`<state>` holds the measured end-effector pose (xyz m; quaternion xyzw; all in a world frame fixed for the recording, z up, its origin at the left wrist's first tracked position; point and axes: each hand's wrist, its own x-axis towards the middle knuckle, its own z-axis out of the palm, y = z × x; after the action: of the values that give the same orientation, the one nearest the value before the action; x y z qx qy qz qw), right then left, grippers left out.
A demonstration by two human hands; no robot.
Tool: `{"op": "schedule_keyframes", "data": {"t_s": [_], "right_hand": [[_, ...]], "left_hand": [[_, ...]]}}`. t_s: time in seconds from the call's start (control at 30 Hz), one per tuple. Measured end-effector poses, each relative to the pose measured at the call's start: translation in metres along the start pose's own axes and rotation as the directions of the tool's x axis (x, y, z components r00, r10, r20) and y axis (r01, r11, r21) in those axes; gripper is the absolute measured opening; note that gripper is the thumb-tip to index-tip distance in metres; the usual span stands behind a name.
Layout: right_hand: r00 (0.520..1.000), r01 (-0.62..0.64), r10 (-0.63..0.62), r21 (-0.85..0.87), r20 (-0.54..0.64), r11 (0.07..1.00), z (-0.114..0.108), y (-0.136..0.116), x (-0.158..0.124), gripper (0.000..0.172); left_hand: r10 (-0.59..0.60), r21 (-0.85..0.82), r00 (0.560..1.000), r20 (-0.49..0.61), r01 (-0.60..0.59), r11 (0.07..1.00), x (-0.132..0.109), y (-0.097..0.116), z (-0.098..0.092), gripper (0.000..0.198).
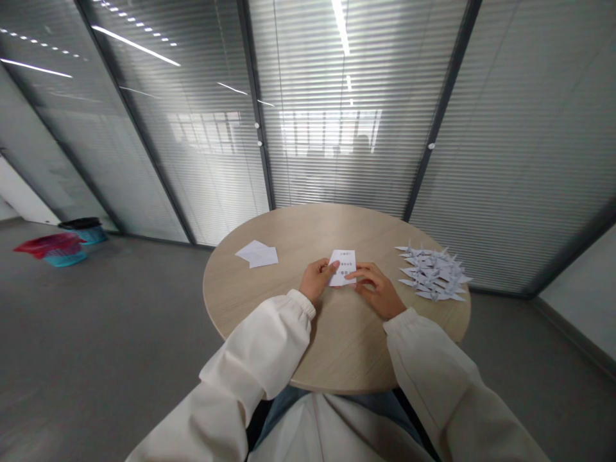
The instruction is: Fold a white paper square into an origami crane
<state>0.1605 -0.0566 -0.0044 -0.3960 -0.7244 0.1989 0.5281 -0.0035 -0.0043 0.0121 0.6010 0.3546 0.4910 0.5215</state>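
A small folded white paper point(345, 258) with dark printed marks on it is held up over the middle of the round table. My left hand point(315, 280) grips its left side, with the thumb lying on the printed face and the fingers behind. At the lower right edge, my right hand point(378, 292) has its fingers bent around the paper, one fingertip resting on the face. To the right of that hand lies a heap of folded white paper cranes point(433, 273) with pointed wings. Left of my hands are a few flat white sheets point(260, 254), overlapping one another.
The round wooden table point(269, 298) stands close to a glass partition point(337, 173) with blinds. Two blue bins stand on the floor at the left, one with a red liner point(52, 244), the other with a black liner point(79, 223).
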Motion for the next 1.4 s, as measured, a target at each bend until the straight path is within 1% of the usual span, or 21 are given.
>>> {"op": "schedule_keyframes", "data": {"t_s": [0.07,0.3,0.47,0.57,0.67,0.77,0.93,1.07,1.2,1.4], "right_hand": [[1.0,-0.02,0.02,0.005,0.005,1.0,0.0,0.0,0.0,0.015],[0.997,-0.075,0.075,-0.005,-0.012,0.997,0.001,0.002,0.001,0.02],[0.991,-0.134,0.135,0.016,-0.026,0.991,0.001,0.004,0.002,0.022],[0.982,-0.185,0.185,0.017,-0.047,0.983,0.001,0.003,0.003,0.022],[0.967,-0.245,0.248,0.049,-0.061,0.968,0.0,0.002,0.003,0.023],[0.954,-0.284,0.29,0.072,-0.083,0.956,-0.001,0.001,0.002,0.023],[0.945,-0.29,0.295,0.05,-0.14,0.956,-0.002,0.003,0.002,0.023],[0.949,-0.273,0.277,0.051,-0.151,0.961,-0.001,0.006,0.001,0.023],[0.947,-0.275,0.279,0.046,-0.16,0.96,-0.001,0.01,0.001,0.023],[0.943,-0.283,0.293,0.078,-0.16,0.956,-0.001,0.013,0.001,0.022]], "left_hand": [[-0.006,-0.008,1.0,0.012,0.006,1.0,0.0,0.0,0.0,0.035],[-0.033,0.0,0.998,0.055,0.033,0.999,0.002,-0.006,0.0,0.04],[-0.044,0.019,0.987,0.153,0.041,0.999,0.002,-0.01,0.0,0.041],[-0.068,-0.002,0.97,0.235,0.07,0.998,0.0,-0.011,0.001,0.043],[-0.102,-0.021,0.939,0.328,0.115,0.993,0.0,-0.014,0.002,0.047],[-0.103,-0.026,0.922,0.374,0.121,0.992,0.0,-0.017,0.002,0.048],[-0.091,-0.023,0.892,0.442,0.113,0.993,0.001,-0.021,0.001,0.048],[-0.089,-0.037,0.879,0.469,0.121,0.992,0.0,-0.02,0.002,0.048],[-0.105,-0.016,0.868,0.486,0.129,0.992,0.0,-0.02,0.001,0.047],[-0.12,-0.027,0.866,0.486,0.152,0.988,-0.002,-0.018,0.003,0.047]]}}
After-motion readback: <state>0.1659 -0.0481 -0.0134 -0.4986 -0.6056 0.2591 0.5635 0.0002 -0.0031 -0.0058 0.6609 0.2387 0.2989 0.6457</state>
